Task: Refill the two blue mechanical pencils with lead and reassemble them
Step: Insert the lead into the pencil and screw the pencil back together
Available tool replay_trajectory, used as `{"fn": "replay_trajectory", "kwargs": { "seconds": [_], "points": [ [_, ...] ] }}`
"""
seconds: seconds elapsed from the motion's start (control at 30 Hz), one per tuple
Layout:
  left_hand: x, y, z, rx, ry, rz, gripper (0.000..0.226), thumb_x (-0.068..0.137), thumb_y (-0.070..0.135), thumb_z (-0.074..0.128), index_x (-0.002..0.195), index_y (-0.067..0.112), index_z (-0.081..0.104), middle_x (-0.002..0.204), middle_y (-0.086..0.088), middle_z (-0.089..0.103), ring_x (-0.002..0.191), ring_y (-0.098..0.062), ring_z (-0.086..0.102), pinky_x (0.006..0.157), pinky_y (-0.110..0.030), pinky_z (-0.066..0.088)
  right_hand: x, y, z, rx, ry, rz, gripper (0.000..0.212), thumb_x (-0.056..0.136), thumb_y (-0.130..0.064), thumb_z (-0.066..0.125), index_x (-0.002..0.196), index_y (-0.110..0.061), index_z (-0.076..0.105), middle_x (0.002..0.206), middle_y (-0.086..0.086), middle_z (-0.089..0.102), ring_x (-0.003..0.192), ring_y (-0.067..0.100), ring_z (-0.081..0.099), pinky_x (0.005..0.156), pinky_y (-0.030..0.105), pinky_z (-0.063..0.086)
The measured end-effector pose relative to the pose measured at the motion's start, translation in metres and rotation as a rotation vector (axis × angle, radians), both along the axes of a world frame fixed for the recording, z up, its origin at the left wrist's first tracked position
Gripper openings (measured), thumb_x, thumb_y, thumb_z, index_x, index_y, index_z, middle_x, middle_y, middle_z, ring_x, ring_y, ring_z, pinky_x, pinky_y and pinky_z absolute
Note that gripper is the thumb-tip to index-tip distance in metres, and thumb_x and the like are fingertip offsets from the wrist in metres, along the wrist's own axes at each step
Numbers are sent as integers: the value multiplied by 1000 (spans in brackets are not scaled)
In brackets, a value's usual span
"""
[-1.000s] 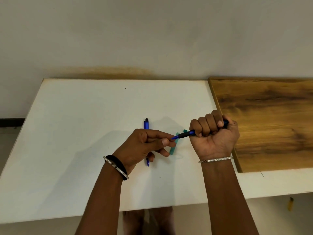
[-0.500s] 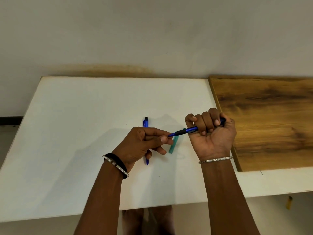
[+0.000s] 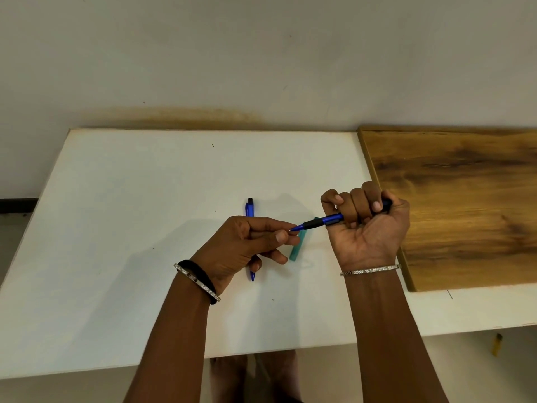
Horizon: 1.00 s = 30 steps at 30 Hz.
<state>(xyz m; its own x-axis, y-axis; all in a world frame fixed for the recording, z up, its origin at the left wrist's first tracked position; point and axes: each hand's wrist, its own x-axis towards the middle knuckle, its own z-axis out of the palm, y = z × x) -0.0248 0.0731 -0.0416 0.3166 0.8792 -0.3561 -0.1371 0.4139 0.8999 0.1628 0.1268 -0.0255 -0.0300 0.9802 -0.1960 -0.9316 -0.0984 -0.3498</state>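
My right hand (image 3: 366,228) grips a blue mechanical pencil (image 3: 322,221) in a fist, its black grip and tip pointing left. My left hand (image 3: 250,245) holds thumb and forefinger pinched right at that tip; whether a lead is between them is too small to tell. A second blue pencil (image 3: 250,209) lies on the white table (image 3: 130,228), pointing toward me, its middle hidden under my left hand. A teal lead case (image 3: 297,248) lies on the table between my hands, partly covered by the fingers.
A brown wooden board (image 3: 465,205) lies on the right part of the table, close behind my right hand. A wall runs along the table's far edge. The front edge is near my forearms, with the floor below.
Both hands have kept their hold. My right hand with the pencil rose slightly and drifted away from me; the pinched left fingers stayed at the tip.
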Motion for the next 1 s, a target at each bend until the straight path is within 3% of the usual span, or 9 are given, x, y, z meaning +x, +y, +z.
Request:
{"fn": "replay_trajectory", "kwargs": {
  "seconds": [1.0],
  "points": [
    [2,1,2,25,-22,5,27,82,36,67,106,26,75,107,-1,75,73,-10,72,43,-15,42,1,0,9,46,80,3,43,94,-27,21,52,-18,29,44,-4,15,38,13,12,54,27,36]
  ]
}}
